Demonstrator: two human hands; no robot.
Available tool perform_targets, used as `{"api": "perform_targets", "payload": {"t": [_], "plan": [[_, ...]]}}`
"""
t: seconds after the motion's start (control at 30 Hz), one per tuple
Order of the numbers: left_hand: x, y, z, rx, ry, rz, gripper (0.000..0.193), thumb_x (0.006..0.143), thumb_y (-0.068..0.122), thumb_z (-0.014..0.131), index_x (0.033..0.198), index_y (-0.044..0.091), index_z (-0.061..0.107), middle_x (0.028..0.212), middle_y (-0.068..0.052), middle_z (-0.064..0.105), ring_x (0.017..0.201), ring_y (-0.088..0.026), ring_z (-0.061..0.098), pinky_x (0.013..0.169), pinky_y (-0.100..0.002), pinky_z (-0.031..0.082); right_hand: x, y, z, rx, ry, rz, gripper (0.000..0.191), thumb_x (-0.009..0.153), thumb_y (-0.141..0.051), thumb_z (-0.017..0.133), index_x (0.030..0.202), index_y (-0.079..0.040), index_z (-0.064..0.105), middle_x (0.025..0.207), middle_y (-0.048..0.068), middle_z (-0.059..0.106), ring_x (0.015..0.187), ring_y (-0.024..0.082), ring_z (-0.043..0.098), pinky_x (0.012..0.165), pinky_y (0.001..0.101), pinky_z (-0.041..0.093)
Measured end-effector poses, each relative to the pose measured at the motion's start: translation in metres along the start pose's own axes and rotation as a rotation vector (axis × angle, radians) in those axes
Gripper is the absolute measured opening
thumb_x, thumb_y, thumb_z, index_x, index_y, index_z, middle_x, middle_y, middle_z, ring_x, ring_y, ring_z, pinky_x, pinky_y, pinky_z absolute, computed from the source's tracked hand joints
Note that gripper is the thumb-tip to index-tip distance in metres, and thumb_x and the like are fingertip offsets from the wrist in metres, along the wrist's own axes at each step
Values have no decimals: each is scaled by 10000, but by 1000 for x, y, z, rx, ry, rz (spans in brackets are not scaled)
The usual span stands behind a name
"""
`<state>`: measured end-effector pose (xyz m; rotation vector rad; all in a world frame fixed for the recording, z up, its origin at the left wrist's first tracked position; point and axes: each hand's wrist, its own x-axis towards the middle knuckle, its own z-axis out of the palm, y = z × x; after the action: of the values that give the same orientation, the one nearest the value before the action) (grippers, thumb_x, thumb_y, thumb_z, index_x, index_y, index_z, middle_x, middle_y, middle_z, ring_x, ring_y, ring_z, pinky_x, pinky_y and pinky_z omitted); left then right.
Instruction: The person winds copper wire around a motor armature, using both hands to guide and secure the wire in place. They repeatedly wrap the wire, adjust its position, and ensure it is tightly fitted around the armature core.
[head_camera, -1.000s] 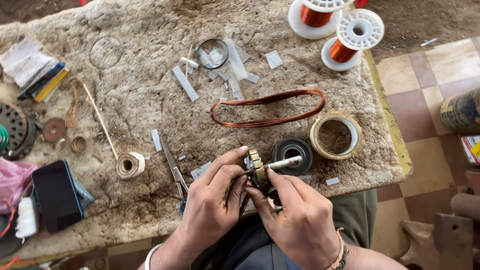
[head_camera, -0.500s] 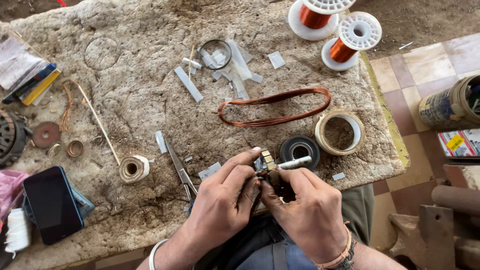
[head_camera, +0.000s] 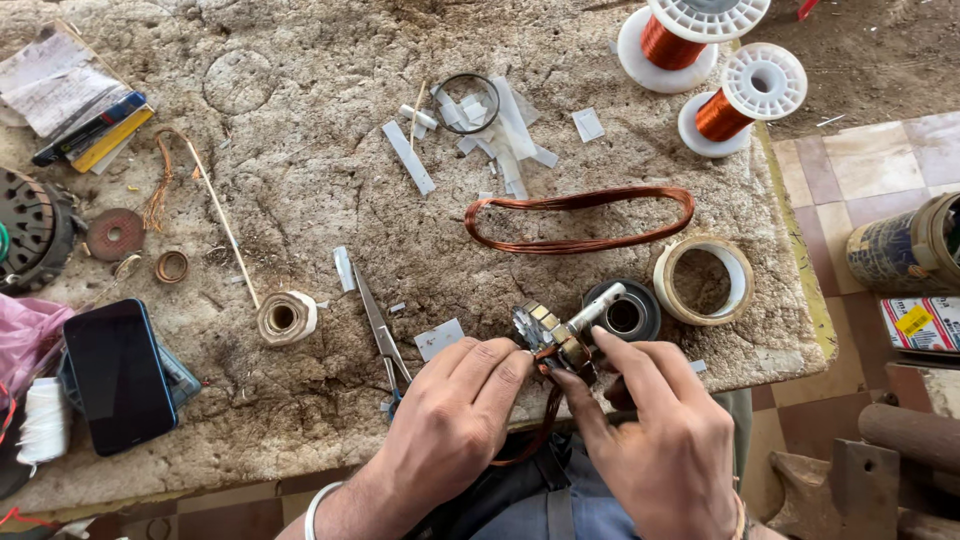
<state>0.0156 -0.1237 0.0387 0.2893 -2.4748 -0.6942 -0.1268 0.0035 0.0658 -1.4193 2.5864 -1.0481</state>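
Landmark: copper wire loop (head_camera: 580, 220) mid-bench. Far left of it, black phone (head_camera: 118, 375), small tape roll (head_camera: 285, 318) nearer. Scissors (head_camera: 380, 335) lie lower left of the loop. Directly below the loop, at bench edge: left hand (head_camera: 450, 430) fingers pinched on small motor armature (head_camera: 555, 335), right hand (head_camera: 655, 440) fingers closed on it too, shaft pointing up-right. Black ring (head_camera: 630, 315) just behind armature. Tan tape roll (head_camera: 703, 280) lower right of loop; two copper spools (head_camera: 720, 60) above right.
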Motion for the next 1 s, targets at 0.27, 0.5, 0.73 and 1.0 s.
{"api": "perform_targets", "payload": {"t": [0.27,0.5,0.73,1.0], "plan": [[5,8,-7,46,-29,70,369,791,13,673,1135,-121,665,1118,-215,670,990,-343,674,865,-423,573,2,-2,1,115,-129,-289,390,772,12,779,1161,16,742,891,100,653,723,230,700,627,336,575],[-10,8,-15,22,27,-58,320,806,-31,717,1121,-85,698,1044,-175,693,938,-319,704,827,-404,591,6,3,9,134,-79,-366,317,814,0,810,1125,-4,751,868,60,632,721,200,685,620,316,562],[-37,-6,-24,7,216,-356,204,812,-13,792,1015,6,771,953,-126,757,830,-243,764,716,-312,628,9,6,12,151,-48,-409,256,812,-1,825,1060,-2,760,872,68,637,707,197,692,614,313,570],[-25,26,-28,423,348,-332,266,793,33,790,1032,-54,712,1117,-208,702,1059,-369,719,915,-426,615,11,0,19,158,-15,-387,209,815,2,836,1014,1,770,858,64,652,684,158,686,591,280,569]]}}
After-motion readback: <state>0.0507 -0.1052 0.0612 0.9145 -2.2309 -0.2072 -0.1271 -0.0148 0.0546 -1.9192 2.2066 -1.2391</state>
